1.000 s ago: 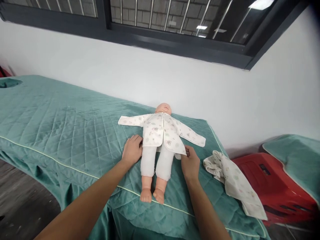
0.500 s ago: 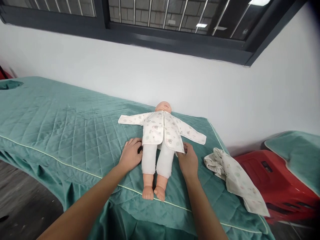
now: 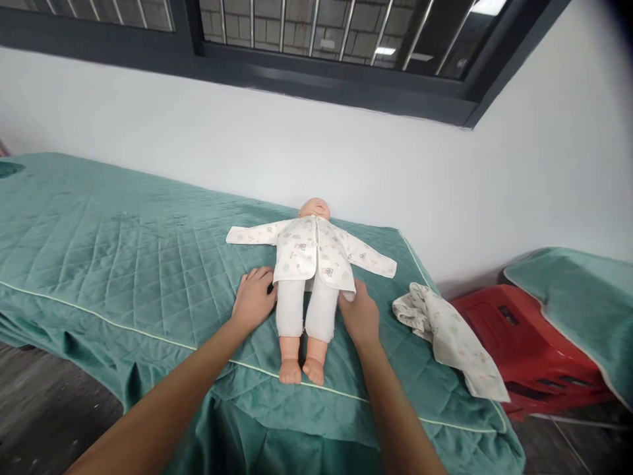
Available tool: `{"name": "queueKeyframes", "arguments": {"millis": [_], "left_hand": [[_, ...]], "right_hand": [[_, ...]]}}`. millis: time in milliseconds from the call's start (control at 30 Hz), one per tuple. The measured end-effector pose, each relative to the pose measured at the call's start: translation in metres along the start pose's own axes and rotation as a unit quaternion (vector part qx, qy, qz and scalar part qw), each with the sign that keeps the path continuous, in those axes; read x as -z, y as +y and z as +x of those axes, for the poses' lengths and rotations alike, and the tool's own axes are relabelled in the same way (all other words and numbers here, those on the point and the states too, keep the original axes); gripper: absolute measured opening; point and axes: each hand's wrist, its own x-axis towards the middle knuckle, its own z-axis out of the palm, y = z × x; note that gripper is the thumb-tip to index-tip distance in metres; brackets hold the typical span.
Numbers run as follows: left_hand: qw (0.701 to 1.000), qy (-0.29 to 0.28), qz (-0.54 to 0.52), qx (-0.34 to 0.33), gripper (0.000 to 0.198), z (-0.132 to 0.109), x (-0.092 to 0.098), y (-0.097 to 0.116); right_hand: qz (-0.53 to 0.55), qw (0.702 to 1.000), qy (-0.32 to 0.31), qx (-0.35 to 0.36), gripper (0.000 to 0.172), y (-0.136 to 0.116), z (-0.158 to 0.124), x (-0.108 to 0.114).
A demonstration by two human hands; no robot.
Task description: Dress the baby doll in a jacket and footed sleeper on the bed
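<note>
A baby doll [image 3: 315, 209] lies on its back on the green quilted bed cover, head toward the wall. It wears a white printed baby jacket [image 3: 299, 247] with both sleeves spread out, the front edges meeting at the chest and parting lower down. White cloth covers its legs down to the shins; the feet are bare. At the jacket's left lower edge, my left hand [image 3: 252, 300] has its fingers curled, partly hidden by the hem. My right hand [image 3: 360, 313] pinches the right lower corner of the jacket, thumb on top.
A crumpled printed cloth garment [image 3: 452, 336] hangs over the bed's right edge. Beside it stands a red plastic stool [image 3: 531, 343], partly under a green cover [image 3: 576, 297]. The bed [image 3: 123, 244] runs along a white wall below a barred window [image 3: 321, 39].
My right hand has drawn slightly inward toward the doll's hip, and its thumb now shows over the jacket corner. My left hand stays at the other edge. The whole view has shifted slightly.
</note>
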Motion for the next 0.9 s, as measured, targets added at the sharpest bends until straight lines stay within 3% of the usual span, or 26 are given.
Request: {"name": "queueKeyframes", "arguments": {"millis": [167,267,433,733,833,900], "left_hand": [[0.997,0.043,-0.054,0.030,0.021,-0.015,0.005,-0.005],[0.995,0.063,-0.038,0.061,0.021,-0.024,0.007,-0.006],[0.994,0.071,0.009,0.086,0.016,-0.022,0.006,-0.001],[0.993,0.073,0.022,0.091,0.009,-0.016,0.005,0.003],[0.992,0.080,0.010,0.093,0.012,-0.016,0.005,0.003],[0.993,0.080,0.008,0.092,0.013,-0.016,0.005,0.003]], "right_hand": [[0.035,0.999,0.012,-0.008,0.036,0.005,0.000,-0.001],[0.060,0.997,0.053,-0.005,0.038,0.009,0.000,-0.004],[0.108,0.980,0.125,0.114,0.045,0.011,0.001,-0.006],[0.101,0.947,0.096,0.289,0.043,-0.015,-0.005,0.003],[0.094,0.944,0.091,0.302,0.040,-0.017,-0.015,0.003],[0.106,0.952,0.086,0.273,0.039,-0.012,-0.021,0.002]]}}
